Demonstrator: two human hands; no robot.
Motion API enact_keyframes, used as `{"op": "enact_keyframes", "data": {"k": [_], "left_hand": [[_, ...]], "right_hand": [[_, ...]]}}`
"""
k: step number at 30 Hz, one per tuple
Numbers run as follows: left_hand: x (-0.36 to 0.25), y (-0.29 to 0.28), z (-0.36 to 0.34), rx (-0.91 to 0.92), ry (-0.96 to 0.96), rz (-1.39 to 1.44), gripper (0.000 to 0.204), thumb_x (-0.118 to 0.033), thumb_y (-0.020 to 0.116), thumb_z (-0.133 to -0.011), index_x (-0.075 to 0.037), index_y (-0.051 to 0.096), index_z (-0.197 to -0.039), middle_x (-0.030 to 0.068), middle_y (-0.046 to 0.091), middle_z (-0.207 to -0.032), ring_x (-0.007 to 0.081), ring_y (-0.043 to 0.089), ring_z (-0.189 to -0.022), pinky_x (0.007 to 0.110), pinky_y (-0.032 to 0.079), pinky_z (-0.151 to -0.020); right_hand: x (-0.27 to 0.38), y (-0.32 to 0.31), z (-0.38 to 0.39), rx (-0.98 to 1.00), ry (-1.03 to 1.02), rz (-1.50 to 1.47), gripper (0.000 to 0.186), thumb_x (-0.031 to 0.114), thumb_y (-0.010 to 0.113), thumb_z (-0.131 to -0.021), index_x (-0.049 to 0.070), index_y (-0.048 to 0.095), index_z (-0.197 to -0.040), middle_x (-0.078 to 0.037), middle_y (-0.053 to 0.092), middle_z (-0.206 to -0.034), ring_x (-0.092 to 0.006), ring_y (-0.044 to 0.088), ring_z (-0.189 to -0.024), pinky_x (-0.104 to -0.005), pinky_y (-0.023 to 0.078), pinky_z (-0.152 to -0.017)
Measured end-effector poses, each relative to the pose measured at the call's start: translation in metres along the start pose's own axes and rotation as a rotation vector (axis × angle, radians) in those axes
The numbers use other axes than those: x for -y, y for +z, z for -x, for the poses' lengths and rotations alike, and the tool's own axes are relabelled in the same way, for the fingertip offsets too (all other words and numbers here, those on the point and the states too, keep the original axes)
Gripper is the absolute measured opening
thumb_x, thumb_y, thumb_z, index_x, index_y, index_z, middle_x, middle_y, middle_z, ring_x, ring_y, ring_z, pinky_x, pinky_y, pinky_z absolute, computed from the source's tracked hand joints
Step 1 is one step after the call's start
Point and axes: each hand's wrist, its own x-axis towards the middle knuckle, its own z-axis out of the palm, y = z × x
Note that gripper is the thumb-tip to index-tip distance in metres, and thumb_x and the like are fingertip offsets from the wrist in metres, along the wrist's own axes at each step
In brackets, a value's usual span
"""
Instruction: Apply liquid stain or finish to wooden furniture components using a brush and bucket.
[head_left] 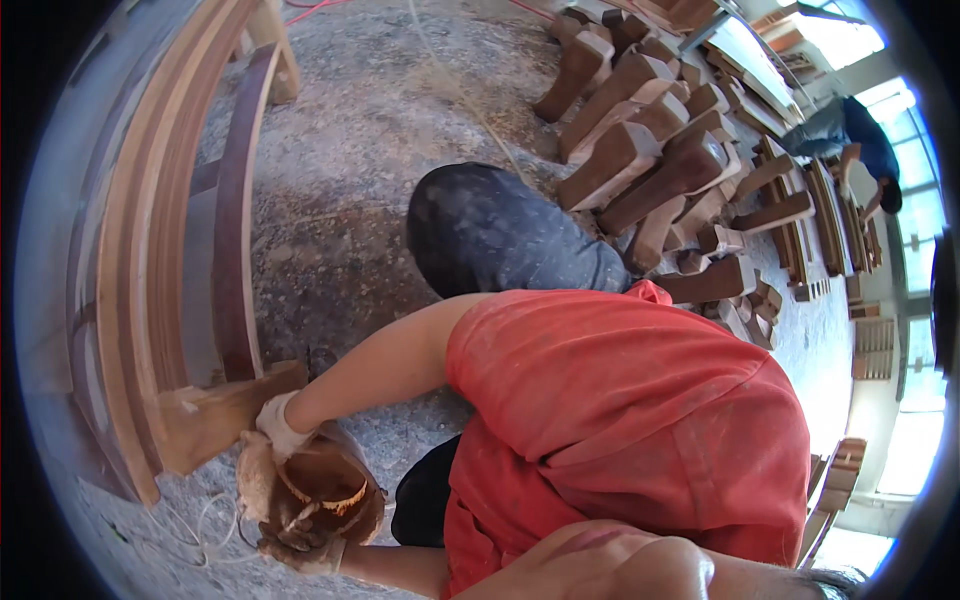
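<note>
My right hand [282, 424], the upper one, wears a pale glove and rests at the near rim of a brown, dust-coated container [348, 478], its fingertips largely hidden. My left hand [300, 550], in a dirty glove, grips the lower side of that container, fingers bent. The open mouth shows a brown inside and a ragged yellowish edge; what is inside is unclear. Just beyond my hands stands a wooden frame [140, 300] of long boards, with a block-like wooden end [220, 422] beside my right hand. My red shirt and dark-trousered knee fill the middle.
Several chunky wooden legs [630, 160] lie piled on the dusty floor [330, 200]. A co-worker [860, 140] bends over stacked boards [830, 240] at upper right, near bright windows. Thin hoses or cords [200, 545] trail on the floor at lower left and top.
</note>
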Motion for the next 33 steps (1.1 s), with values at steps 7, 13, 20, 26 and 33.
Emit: {"op": "enact_keyframes", "data": {"k": [7, 13, 20, 26, 33], "left_hand": [[-0.016, 0.017, -0.008, -0.175, -0.44, 0.33, 0.042, -0.033, 0.039, -0.103, -0.003, 0.054, -0.129, 0.0108, 0.067, -0.079, 0.0056, 0.033, -0.049, 0.015, 0.032, -0.049], [-0.05, 0.034, -0.026, -0.192, -0.575, 0.304, 0.035, -0.023, 0.042, -0.102, 0.001, 0.056, -0.123, -0.0016, 0.049, -0.068, 0.0078, 0.048, -0.056, 0.016, 0.038, -0.055], [-0.06, 0.039, -0.036, -0.272, -0.523, 0.365, 0.034, -0.023, 0.041, -0.101, 0.002, 0.065, -0.105, -0.004, 0.033, -0.043, 0.0058, 0.032, -0.034, 0.021, 0.037, -0.04], [-0.073, 0.044, -0.045, -0.483, -0.839, 0.579, 0.034, -0.024, 0.044, -0.1, 0.003, 0.064, -0.108, -0.0051, 0.032, -0.042, 0.0053, 0.024, -0.032, 0.02, 0.036, -0.039], [-0.078, 0.047, -0.056, -0.504, -0.949, 0.56, 0.033, -0.023, 0.045, -0.099, 0.003, 0.062, -0.108, -0.0052, 0.032, -0.043, 0.0048, 0.022, -0.033, 0.019, 0.036, -0.038]], "right_hand": [[-0.006, -0.025, 0.019, 0.051, -0.028, -0.014, 0.035, 0.037, 0.063, -0.069, 0.006, 0.067, -0.084, -0.009, 0.067, -0.082, -0.0303, 0.061, -0.076, -0.0401, 0.05, -0.07], [-0.041, -0.04, 0.021, 0.122, -0.357, -0.035, 0.038, 0.042, 0.063, -0.082, 0.005, 0.07, -0.088, -0.007, 0.066, -0.081, -0.0225, 0.058, -0.069, -0.0356, 0.048, -0.063], [-0.1, -0.085, 0.016, 0.367, -0.87, -0.248, 0.023, 0.015, 0.063, -0.086, 0.004, 0.064, -0.106, -0.013, 0.068, -0.101, -0.0235, 0.066, -0.081, -0.0347, 0.054, -0.076], [-0.134, -0.172, 0.055, 0.555, -0.302, -0.539, 0.038, 0.007, 0.064, -0.082, 0.008, 0.062, -0.12, -0.006, 0.052, -0.133, -0.0182, 0.057, -0.106, -0.0309, 0.051, -0.084], [-0.186, -0.166, 0.03, 0.229, -0.756, -0.279, 0.025, 0.007, 0.063, -0.085, 0.003, 0.065, -0.11, -0.01, 0.057, -0.127, -0.0275, 0.06, -0.1, -0.0347, 0.053, -0.083]]}}
